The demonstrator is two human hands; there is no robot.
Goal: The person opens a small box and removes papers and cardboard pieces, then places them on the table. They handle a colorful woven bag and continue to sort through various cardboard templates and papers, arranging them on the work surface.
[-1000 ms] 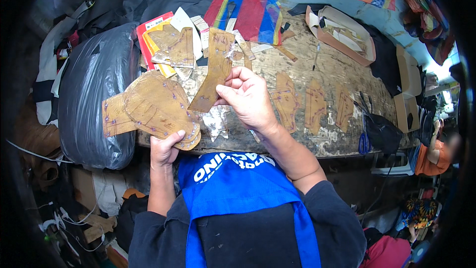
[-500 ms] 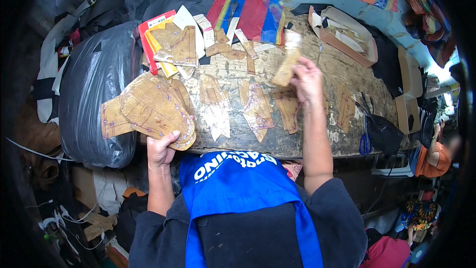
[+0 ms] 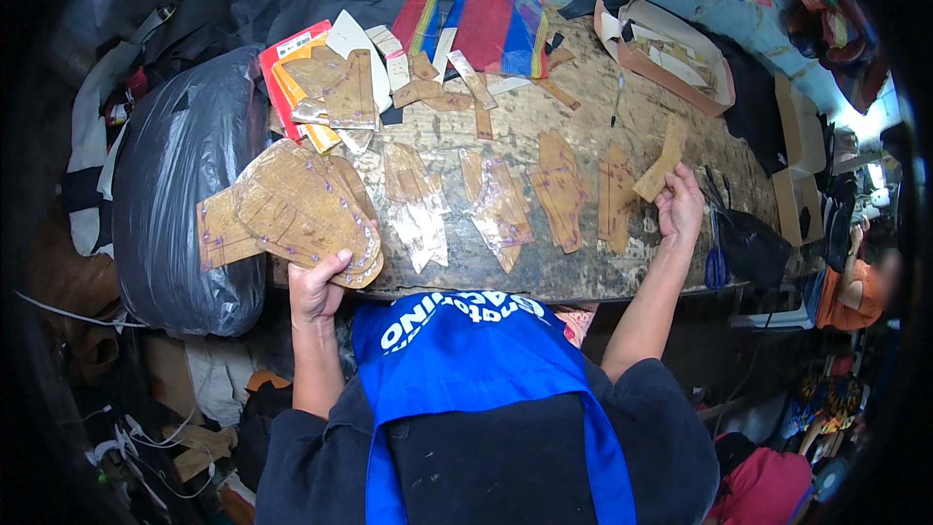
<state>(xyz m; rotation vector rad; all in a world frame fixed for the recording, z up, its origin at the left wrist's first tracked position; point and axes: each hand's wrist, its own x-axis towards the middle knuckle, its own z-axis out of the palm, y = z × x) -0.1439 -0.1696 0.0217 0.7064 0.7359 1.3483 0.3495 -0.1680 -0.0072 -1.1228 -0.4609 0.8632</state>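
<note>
My left hand grips a stack of brown pattern pieces at its lower right edge, thumb on top; the pieces fan out over the table's left part and carry purple marks and pen lines. At the right, my right hand pinches one narrow, bent brown pattern piece by its lower end. Just left of that hand lies a marked brown pattern piece. Further left in the same row are another marked piece, a shiny taped piece and a second taped one.
A black plastic-wrapped bundle stands at the left. Behind lie a heap of patterns on red and yellow envelopes, a striped mesh bag and an open box of pieces. Blue-handled scissors rest near a black pouch. One person is at far right.
My right hand has moved right and slightly nearer with the narrow pattern piece, uncovering the marked pieces in the row. My left hand keeps hold of the stack in about the same place.
</note>
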